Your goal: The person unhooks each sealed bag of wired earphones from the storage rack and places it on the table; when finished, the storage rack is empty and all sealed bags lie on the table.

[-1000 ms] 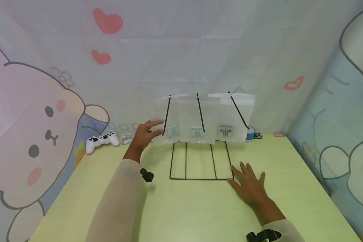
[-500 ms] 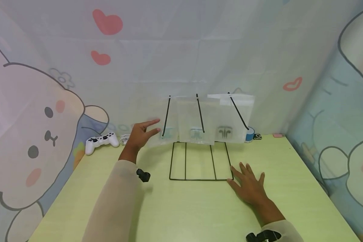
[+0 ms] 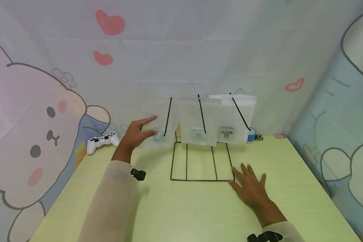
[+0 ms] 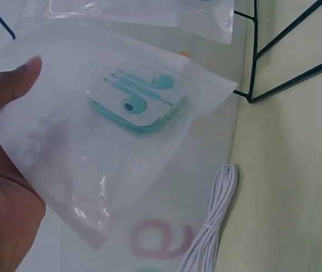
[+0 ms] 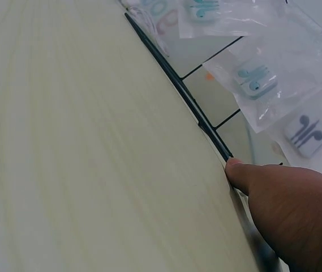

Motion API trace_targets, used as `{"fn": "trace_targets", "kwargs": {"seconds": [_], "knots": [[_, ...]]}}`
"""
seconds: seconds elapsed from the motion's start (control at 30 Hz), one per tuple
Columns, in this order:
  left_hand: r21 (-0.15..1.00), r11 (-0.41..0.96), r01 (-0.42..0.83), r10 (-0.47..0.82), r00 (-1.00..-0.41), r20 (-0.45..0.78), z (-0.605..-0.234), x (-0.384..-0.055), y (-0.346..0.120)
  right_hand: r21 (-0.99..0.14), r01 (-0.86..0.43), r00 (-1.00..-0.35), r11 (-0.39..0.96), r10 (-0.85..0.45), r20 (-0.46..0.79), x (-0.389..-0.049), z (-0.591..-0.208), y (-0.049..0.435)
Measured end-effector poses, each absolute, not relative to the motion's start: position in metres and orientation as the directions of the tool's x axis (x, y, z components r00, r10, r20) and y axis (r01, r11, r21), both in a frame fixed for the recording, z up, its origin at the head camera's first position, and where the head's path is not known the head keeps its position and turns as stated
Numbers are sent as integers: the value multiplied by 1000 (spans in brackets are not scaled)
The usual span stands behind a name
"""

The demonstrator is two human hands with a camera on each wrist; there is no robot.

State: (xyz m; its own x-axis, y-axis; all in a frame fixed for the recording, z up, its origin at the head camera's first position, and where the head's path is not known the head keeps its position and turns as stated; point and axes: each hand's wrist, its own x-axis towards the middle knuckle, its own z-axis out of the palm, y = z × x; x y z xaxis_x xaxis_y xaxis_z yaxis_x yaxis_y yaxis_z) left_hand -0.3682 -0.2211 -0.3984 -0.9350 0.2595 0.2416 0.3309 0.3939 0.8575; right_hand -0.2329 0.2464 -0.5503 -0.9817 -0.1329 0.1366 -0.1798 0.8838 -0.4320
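A black wire rack (image 3: pixel 199 180) stands on the table, with three translucent plastic bags on its prongs, each holding a small earphone case. My left hand (image 3: pixel 133 134) pinches the side of the leftmost bag (image 3: pixel 161 116), thumb in front and the other fingers behind it. In the left wrist view this bag's earphone case (image 4: pixel 135 105) is turquoise and white, and the bag tilts toward the hand. The middle bag (image 3: pixel 189 116) and the right bag (image 3: pixel 246 106) hang straight. My right hand (image 3: pixel 251 186) lies spread, its thumb and fingertips against the rack's front right corner.
A white game controller (image 3: pixel 102 142) lies at the back left. Close to the rack is a bundled white cable (image 4: pixel 214 221). At the back right sit a blue tape roll (image 3: pixel 251 135), a small black square item (image 3: pixel 258 137) and a pink one (image 3: pixel 279 136). Printed cloth walls close off the back and sides.
My left hand has moved left, drawing the leftmost bag with it and widening the gap to the middle bag. My right hand stays at the rack's corner.
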Motion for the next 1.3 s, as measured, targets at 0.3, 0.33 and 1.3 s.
{"fn": "trace_targets", "kwargs": {"seconds": [0.3,0.33,1.3], "knots": [[833,436,339,287,-930,229,-384,-358,-226,-426,-175,-982,887,-129,135,-233,-550,247],[826,446,345,297,-927,227,-382,-356,-227,-425,-176,-982,888,-130,136,-233,-550,246],[670,616,414,351,-906,236,-351,-311,-229,-419,-185,-980,889,-136,145,-234,-554,247]]}}
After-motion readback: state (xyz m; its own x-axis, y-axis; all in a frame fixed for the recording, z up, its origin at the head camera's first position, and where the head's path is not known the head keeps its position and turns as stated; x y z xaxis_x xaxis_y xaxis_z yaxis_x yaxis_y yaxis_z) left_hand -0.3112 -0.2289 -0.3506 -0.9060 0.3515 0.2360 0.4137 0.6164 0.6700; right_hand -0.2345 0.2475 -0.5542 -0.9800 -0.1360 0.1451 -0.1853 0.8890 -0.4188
